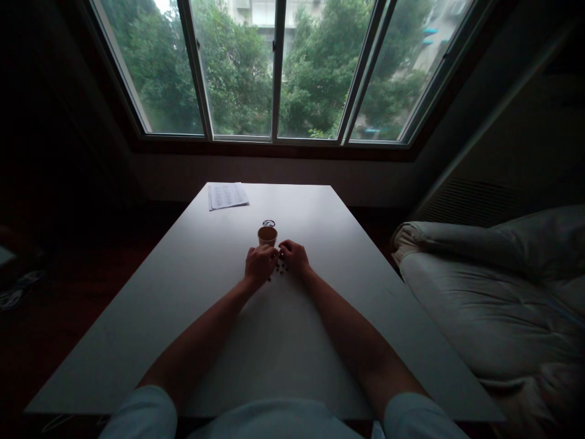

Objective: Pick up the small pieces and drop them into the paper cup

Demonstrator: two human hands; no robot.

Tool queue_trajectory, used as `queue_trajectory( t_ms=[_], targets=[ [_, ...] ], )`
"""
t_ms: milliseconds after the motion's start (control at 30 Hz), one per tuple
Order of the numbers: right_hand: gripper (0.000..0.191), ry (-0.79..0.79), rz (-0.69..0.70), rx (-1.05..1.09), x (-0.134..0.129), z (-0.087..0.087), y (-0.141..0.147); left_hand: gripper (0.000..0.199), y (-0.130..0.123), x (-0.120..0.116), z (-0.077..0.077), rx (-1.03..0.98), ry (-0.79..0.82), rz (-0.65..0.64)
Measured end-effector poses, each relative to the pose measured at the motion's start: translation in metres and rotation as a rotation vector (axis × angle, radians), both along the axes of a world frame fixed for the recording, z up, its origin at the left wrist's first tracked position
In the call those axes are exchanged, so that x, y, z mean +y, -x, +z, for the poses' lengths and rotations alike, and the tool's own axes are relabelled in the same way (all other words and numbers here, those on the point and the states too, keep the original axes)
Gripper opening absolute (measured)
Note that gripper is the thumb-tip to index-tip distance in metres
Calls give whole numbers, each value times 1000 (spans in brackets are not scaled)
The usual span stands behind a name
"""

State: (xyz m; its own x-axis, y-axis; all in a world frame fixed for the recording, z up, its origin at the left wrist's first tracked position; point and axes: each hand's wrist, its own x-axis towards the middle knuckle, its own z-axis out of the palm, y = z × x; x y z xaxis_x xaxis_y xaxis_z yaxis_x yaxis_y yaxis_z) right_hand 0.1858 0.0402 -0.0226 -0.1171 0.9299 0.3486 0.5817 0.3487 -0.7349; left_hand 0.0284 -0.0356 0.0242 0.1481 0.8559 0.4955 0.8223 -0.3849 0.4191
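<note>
A brown paper-like cup [267, 234] stands upright mid-table, its lower front partly hidden behind my fingers. Just in front of it my left hand [260, 263] has its fingers bent together in a pinch. Facing it, close by, my right hand [295, 256] is curled with thumb and fingertips drawn in. Anything pinched in either hand is too small and dark to name. Several small dark bead-like pieces [280, 267] lie scattered on the table between and below the hands. Behind the cup is a small dark-rimmed round object [269, 223], its kind unclear.
The white table [283, 353] stretches from my body toward the window [274, 73]. Printed sheets of paper [228, 196] lie at its far left corner. To the right is a pale padded piece of furniture or bedding [484, 292]. The room is dim.
</note>
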Motion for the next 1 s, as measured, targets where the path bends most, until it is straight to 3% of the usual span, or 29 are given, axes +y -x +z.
queue_trajectory(
  t_ms=[167,333,433,733,1000],
  targets=[
    [20,3,3,-9,1,-1,0,15,3,5,18,-445,-77,-55],
    [21,10,10,14,3,-5,-1,18,11,16,25,-860,44,-71],
    [21,12,5,18,3,-5,-1,20,14,21,24,-1010,76,-79],
    [21,28,-5,-6,-1,1,-1,23,21,32,15,-1136,132,0],
    [22,26,-2,10,2,-4,-1,20,22,38,8,-1104,149,-1]
  ],
)
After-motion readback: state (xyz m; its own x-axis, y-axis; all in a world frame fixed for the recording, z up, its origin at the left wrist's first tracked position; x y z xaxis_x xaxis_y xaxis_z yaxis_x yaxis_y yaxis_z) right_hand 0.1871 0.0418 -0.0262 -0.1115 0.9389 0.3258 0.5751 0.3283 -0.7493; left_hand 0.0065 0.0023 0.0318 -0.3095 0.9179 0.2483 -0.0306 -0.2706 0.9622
